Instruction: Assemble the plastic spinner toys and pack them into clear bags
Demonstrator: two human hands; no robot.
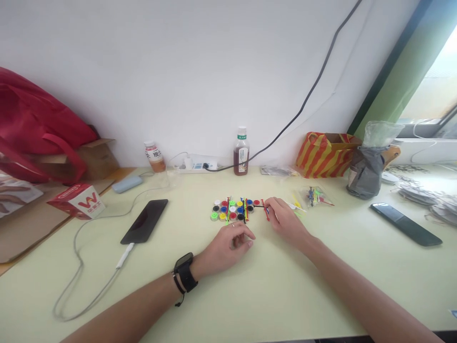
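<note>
Head view: on the pale desk lies a cluster of coloured round caps, roughly eighteen in three rows, with thin coloured sticks laid across them. The right hand is curled, its fingertips pinching a thin black stick at the cluster's right edge, with a red stick just beside it. The left hand, with a black watch on its wrist, rests on the desk just below the caps, fingers loosely bent and holding nothing that can be seen.

A clear small bag holds more coloured sticks. A striped red-and-yellow bag stands at the wall; its contents are hidden. Two bottles stand there: one of dark tea, one small and orange, their labels too small to read. A red box bears a "W". Two phones lie flat: one charging, one far right.
</note>
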